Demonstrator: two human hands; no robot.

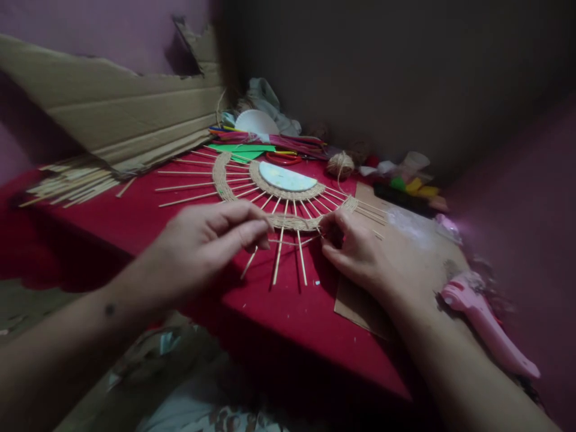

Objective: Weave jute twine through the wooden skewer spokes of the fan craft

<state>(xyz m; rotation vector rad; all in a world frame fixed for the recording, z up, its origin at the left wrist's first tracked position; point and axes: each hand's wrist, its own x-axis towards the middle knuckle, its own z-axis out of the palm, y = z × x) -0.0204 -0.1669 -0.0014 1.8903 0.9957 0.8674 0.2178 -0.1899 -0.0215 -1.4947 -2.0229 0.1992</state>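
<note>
The twine [294, 242] stretches tight between the pinching left hand [211, 240] and right hand [355, 249], by the woven stick wheel's [279, 198] near edge, with bare red cloth [288, 312] below.

A home craft corner. A red-clothed table [135, 222] against pink walls carries torn cardboard [112, 114] at ten o'clock. Twine ball [339, 163] and coloured paper scraps [243, 150] lie at twelve.

Two bare forearms are seen entering from the lower corners, no sleeve, watch, ring or bracelet being worn on the left hand [211, 243] or the right hand [360, 252], and a small dark mark is noted on the left forearm [109, 309].
</note>
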